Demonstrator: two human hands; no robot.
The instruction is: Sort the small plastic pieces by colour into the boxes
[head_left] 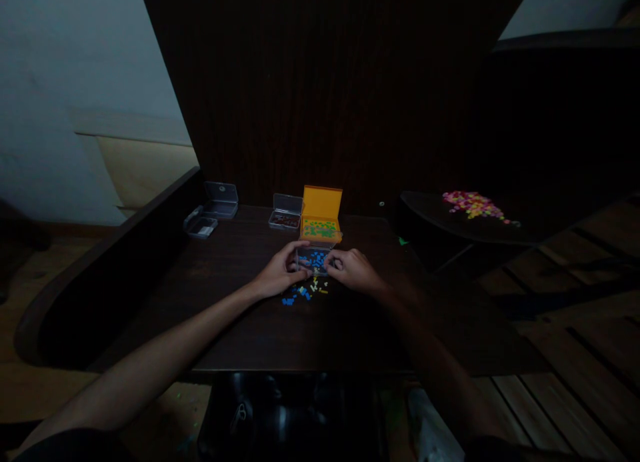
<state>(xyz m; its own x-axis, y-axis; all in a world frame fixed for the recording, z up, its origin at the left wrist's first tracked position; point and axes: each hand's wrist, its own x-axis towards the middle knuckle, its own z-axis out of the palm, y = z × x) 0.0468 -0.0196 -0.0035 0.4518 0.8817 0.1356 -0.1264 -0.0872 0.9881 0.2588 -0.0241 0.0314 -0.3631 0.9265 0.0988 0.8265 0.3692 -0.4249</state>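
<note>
My left hand (286, 269) grips the left end of a small clear plastic box (300, 254), thumb at the near side and fingers at the far side. Small blue pieces (316, 258) lie inside the box. At its right end is my right hand (353, 269), thumb and fingertips pinched together over the box; whatever they hold is too small to make out. Just in front of the box, loose blue pieces (289, 301) and pale yellow pieces (315, 287) are scattered on the dark table (280, 342).
Behind the box stands an open yellow case (323, 202) with green pieces. Left of it sits an open clear box (287, 203) with dark reddish pieces. Further left are two more clear boxes, one larger (221, 194), one smaller (201, 227). Pink and yellow beads (473, 204) lie on a dark surface at right.
</note>
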